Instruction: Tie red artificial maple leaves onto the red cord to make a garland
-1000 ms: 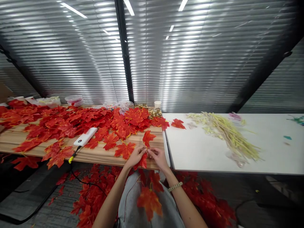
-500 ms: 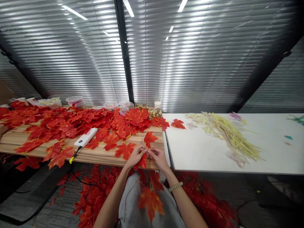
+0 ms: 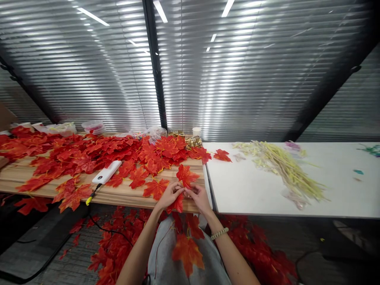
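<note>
My left hand (image 3: 172,194) and my right hand (image 3: 198,198) meet at the near edge of the wooden table, fingertips pinched together. A red artificial maple leaf (image 3: 186,176) stands up just beyond the fingers, its base between them; the stem itself is too small to make out. Below the hands a second red leaf (image 3: 177,204) shows partly, covered by the fingers. An orange-red leaf (image 3: 188,253) hangs over my lap on a thin stem, with a darker leaf (image 3: 195,226) above it. Left of my left hand, a loose leaf (image 3: 156,188) lies on the wood.
Many red leaves (image 3: 89,152) cover the wooden table (image 3: 130,198), around a white power bank (image 3: 107,171) with a cable. On the adjoining white table (image 3: 237,186) lies a bundle of yellow-green stems (image 3: 292,170). More leaves (image 3: 118,241) heap below.
The maple leaf at my fingertips has turned and now faces me more broadly, leaning a little to the right. Both hands stay in nearly the same place.
</note>
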{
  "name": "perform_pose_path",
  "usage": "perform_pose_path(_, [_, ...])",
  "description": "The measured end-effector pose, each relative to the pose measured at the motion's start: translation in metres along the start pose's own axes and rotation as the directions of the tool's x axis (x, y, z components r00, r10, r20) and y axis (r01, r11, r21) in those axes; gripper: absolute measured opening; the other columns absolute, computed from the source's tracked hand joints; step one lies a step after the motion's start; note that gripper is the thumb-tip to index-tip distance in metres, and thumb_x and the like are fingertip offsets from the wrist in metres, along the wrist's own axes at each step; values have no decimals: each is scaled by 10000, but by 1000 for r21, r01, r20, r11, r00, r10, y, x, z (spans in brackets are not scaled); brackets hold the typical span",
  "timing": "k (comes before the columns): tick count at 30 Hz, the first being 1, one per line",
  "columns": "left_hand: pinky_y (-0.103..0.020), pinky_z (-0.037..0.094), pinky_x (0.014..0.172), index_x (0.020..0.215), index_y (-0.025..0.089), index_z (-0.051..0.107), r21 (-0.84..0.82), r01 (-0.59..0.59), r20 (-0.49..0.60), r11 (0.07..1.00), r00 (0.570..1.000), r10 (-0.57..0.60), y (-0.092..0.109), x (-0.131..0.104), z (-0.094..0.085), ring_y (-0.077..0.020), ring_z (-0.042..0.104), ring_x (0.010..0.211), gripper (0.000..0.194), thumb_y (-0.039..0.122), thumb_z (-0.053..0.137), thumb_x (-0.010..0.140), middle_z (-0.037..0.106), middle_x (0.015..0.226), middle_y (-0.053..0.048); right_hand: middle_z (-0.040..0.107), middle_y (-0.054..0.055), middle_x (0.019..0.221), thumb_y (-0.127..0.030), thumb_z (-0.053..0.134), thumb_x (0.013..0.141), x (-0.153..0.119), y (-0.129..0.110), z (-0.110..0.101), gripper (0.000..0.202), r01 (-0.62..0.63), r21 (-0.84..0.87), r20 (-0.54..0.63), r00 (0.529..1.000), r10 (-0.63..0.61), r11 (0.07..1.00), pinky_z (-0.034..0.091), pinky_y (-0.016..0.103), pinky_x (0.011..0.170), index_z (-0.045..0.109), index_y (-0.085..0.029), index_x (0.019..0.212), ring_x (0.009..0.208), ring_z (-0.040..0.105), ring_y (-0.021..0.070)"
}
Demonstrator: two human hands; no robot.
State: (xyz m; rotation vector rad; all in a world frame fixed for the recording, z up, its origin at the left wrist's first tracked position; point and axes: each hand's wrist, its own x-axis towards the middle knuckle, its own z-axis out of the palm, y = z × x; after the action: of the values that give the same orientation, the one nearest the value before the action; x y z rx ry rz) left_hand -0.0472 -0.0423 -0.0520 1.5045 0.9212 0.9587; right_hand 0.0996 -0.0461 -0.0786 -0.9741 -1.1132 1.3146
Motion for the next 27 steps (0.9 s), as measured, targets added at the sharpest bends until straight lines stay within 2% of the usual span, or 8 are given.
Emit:
perform_pose_path(9, [-303, 454, 719, 767, 149, 516, -44, 15, 77, 999, 997, -12, 0, -1, -1, -167, 606, 677, 259, 404, 560, 770, 638, 687, -35, 587, -11, 543, -318, 711, 605, 0, -2, -2, 255, -7, 21, 27, 1000, 7, 1000, 412, 237, 491, 624, -135, 760, 475, 513, 108])
perform_pose_path(19, [-295, 455, 708, 740, 146, 531, -61, 30, 77, 998, 997, -25, 3, -2, -1, -167, 610, 670, 235, 376, 571, 766, 642, 662, -35, 592, -8, 573, -345, 707, 615, 1, -2, -4, 247, -5, 50, 118, 993, -1, 999, 412, 229, 486, 617, -148, 733, 489, 508, 102])
perform_pose_path(24, [-296, 452, 709, 720, 155, 505, -63, 44, 67, 997, 997, -40, 5, -3, -1, -166, 611, 668, 235, 376, 567, 769, 645, 656, -30, 571, -23, 583, -329, 712, 614, 1, -4, -4, 273, -13, 72, 137, 991, 3, 997, 419, 227, 501, 598, -164, 800, 495, 512, 101])
perform_pose_path(27, [-307, 452, 731, 743, 157, 507, -51, 39, 92, 998, 995, -34, 7, -3, -1, -171, 613, 689, 232, 382, 554, 776, 640, 670, -29, 551, -33, 572, -305, 714, 617, 1, -5, -4, 226, -14, 98, 166, 986, -2, 995, 408, 218, 493, 558, -175, 716, 493, 508, 96])
